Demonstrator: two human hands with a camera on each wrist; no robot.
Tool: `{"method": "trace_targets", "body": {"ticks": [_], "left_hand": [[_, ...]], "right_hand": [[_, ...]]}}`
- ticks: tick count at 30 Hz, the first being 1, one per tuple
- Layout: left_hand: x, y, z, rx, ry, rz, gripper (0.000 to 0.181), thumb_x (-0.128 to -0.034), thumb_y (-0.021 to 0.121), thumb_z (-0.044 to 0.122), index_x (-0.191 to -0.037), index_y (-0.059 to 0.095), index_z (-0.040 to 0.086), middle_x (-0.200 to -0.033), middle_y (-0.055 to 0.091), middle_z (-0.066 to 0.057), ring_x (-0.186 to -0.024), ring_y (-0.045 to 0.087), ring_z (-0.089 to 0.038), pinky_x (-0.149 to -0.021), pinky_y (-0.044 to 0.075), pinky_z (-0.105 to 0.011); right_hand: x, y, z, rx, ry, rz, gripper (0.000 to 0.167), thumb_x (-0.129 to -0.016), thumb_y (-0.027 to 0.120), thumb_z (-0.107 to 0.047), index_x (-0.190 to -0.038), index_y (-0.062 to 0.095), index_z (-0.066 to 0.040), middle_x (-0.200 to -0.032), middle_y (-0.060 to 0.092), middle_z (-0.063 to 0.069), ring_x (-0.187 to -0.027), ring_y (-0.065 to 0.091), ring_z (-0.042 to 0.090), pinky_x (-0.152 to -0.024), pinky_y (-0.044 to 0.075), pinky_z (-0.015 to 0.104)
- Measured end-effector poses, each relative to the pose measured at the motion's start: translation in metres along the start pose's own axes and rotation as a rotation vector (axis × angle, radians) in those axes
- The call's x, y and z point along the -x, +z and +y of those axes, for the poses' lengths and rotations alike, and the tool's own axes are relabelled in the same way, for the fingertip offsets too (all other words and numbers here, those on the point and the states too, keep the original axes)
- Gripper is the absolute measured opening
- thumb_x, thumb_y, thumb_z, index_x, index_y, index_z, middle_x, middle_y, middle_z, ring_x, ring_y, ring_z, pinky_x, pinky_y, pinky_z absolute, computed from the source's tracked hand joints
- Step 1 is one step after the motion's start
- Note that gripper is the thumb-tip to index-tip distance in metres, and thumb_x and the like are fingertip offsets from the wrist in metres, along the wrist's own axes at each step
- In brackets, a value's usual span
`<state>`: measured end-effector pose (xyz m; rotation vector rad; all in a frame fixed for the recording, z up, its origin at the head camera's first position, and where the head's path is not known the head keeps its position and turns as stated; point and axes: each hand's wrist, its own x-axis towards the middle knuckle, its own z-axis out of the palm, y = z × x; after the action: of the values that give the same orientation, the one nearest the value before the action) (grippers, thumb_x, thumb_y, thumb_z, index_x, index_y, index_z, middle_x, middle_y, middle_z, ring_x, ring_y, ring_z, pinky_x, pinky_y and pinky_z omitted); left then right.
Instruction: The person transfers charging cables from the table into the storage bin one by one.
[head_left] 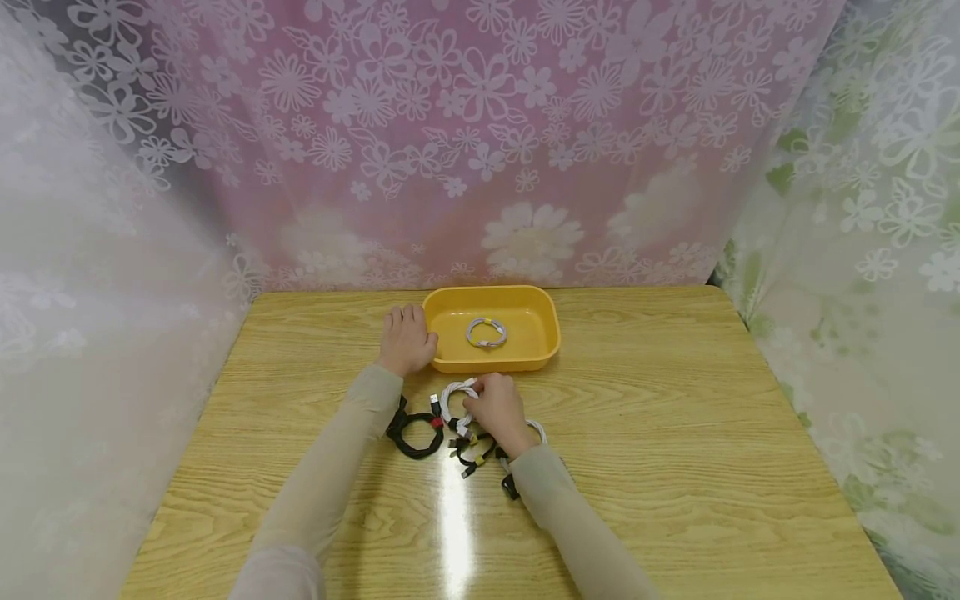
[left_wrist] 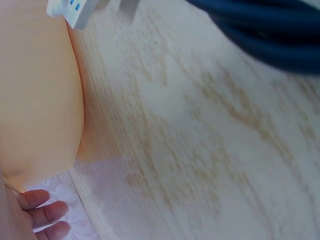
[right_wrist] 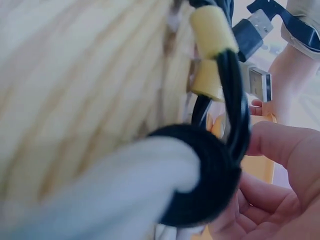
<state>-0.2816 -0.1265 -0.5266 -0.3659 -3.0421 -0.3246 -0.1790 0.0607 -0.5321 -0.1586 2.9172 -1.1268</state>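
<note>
My left hand is at the left end of a yellow plastic tub, thumb over the rim and fingers along the outside; its fingertips show in the left wrist view. In front of the tub, my right hand pinches the right side of a coiled white cable. That coil has a black strap. Close by lie a small black cable with yellow bands and a larger black cable coil with a red tie. Another white cable is partly hidden under the right wrist.
Inside the tub lies a coiled light grey cable with yellow bands. The wooden table ends at a pink flowered curtain behind the tub. Pale flowered curtains hang at both sides.
</note>
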Motion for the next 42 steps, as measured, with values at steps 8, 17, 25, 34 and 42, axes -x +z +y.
{"method": "trace_targets", "body": {"ticks": [8,17,25,34,42], "left_hand": [[-0.001,0.005,-0.002,-0.012,0.006,0.010,0.032,-0.0971,0.042,0.023,-0.112,0.046,-0.004,-0.108,0.048,-0.022,-0.101,0.041,-0.040,-0.091,0.033,-0.049],[-0.001,0.004,-0.001,-0.014,-0.009,-0.028,0.033,-0.0997,0.041,0.024,-0.117,0.045,-0.005,-0.110,0.045,-0.022,-0.103,0.039,-0.040,-0.093,0.031,-0.049],[0.001,0.000,0.001,-0.007,-0.008,-0.018,0.032,-0.0986,0.041,0.023,-0.114,0.046,-0.005,-0.108,0.046,-0.021,-0.103,0.040,-0.040,-0.092,0.032,-0.049],[-0.001,0.001,0.000,-0.005,-0.005,-0.023,0.028,-0.0984,0.041,0.023,-0.109,0.045,-0.003,-0.106,0.045,-0.020,-0.100,0.039,-0.039,-0.090,0.031,-0.048],[-0.002,0.002,-0.001,0.000,0.001,-0.024,0.030,-0.0982,0.040,0.023,-0.112,0.044,-0.004,-0.109,0.045,-0.022,-0.103,0.038,-0.040,-0.091,0.031,-0.048]], "right_hand": [[0.000,-0.003,0.000,-0.058,0.010,0.004,0.008,-0.074,0.073,-0.007,-0.081,0.076,-0.004,-0.057,0.055,-0.002,-0.055,0.050,0.013,-0.055,0.045,0.029],[0.000,-0.009,0.000,-0.121,0.015,0.004,0.015,-0.075,0.074,-0.009,-0.087,0.076,0.000,-0.062,0.059,-0.001,-0.058,0.053,0.012,-0.057,0.048,0.028],[-0.002,-0.012,0.002,-0.142,0.000,0.003,0.012,-0.075,0.076,-0.008,-0.084,0.076,-0.001,-0.062,0.060,0.000,-0.055,0.052,0.011,-0.053,0.045,0.026],[0.000,-0.020,-0.003,-0.171,0.004,0.017,0.013,-0.075,0.075,-0.009,-0.085,0.076,0.000,-0.063,0.062,0.001,-0.055,0.054,0.010,-0.054,0.047,0.026],[-0.001,-0.027,-0.005,-0.200,0.001,0.019,0.010,-0.076,0.074,-0.007,-0.083,0.076,-0.001,-0.060,0.060,0.001,-0.052,0.052,0.010,-0.053,0.046,0.026]]}}
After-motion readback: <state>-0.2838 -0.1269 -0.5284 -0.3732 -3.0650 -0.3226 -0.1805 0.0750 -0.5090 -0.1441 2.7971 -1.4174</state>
